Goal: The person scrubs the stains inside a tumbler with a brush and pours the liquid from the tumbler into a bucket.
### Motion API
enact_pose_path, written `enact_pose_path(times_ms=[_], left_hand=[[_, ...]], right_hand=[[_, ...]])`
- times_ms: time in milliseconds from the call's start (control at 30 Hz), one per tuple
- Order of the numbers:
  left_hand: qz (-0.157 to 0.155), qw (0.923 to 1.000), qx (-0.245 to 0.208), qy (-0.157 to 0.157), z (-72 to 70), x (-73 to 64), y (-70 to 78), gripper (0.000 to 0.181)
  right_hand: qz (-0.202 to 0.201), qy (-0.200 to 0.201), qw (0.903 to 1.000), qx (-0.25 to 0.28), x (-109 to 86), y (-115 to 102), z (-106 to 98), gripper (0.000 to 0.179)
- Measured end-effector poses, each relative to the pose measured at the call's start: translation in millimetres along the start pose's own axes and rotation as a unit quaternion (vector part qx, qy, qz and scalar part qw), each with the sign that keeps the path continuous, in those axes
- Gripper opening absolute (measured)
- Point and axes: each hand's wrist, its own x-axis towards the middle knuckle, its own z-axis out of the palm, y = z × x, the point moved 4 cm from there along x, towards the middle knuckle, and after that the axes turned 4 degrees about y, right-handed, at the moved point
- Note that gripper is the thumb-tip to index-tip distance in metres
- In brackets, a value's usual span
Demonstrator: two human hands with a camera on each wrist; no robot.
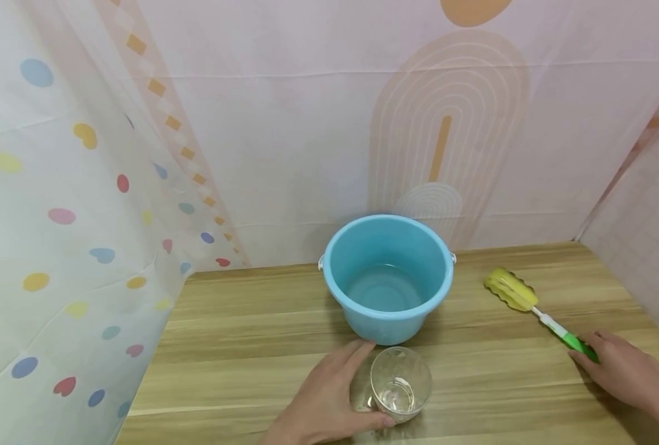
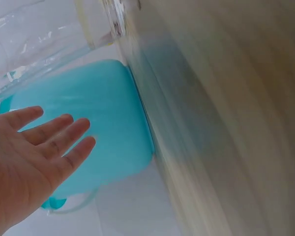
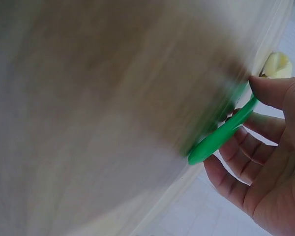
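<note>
Beside a clear drinking glass [image 1: 402,383] on the table, my left hand [image 1: 335,395] has its fingers and thumb spread. In the left wrist view those fingers look nearly straight, with the glass [image 2: 44,44] apart from them. Over at the right, my right hand [image 1: 621,368] holds the green handle of a sponge bottle brush [image 1: 554,327] that lies on the table. Its yellow sponge head points away, toward the back. The right wrist view shows the thumb and curled fingers at the green handle [image 3: 221,137].
Behind the glass stands a light-blue bucket [image 1: 385,327] with water in its bottom and white handle mounts at its sides. The wood-grain table [image 1: 240,346] ends at a patterned curtain [image 1: 285,136] at the back. More curtains hang along the left and right.
</note>
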Motion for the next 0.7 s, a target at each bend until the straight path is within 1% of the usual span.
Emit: enact_pose_path(times_ms=[100,200,267,333,433,467,567,700], left_hand=[[0.003,0.9990,-0.043,-0.010,3.3,2.4,4.1,0.103],[-0.006,0.9943,-0.103,-0.027,7.2,4.5,6.5,0.096],[-0.013,0.9882,-0.147,-0.039,10.3,5.7,7.6,0.095],[-0.020,0.9803,-0.190,-0.050,13.4,6.8,8.8,0.095],[-0.023,0.9692,-0.238,-0.059,17.4,8.9,10.5,0.095],[-0.027,0.9663,-0.249,-0.061,18.7,9.5,10.7,0.095],[-0.036,0.9609,-0.267,-0.063,21.7,10.9,10.3,0.096],[-0.047,0.9563,-0.281,-0.065,24.4,11.9,10.1,0.095]], right_hand=[[-0.008,0.009,0.9999,0.000,-0.3,-0.4,-0.4,0.020],[-0.010,0.012,0.9999,0.004,0.1,-1.5,-1.4,0.020],[-0.007,0.009,0.9999,0.008,0.3,-2.1,-2.0,0.020],[-0.001,0.004,0.9999,0.013,0.4,-2.4,-2.9,0.018],[0.010,-0.006,0.9995,0.030,-0.1,-2.0,-3.7,0.016],[0.013,-0.009,0.9992,0.036,-0.4,-2.1,-4.0,0.017],[0.024,-0.016,0.9981,0.054,-0.1,-2.1,-5.3,0.016],[0.036,-0.021,0.9969,0.067,0.9,-2.6,-6.3,0.016]])
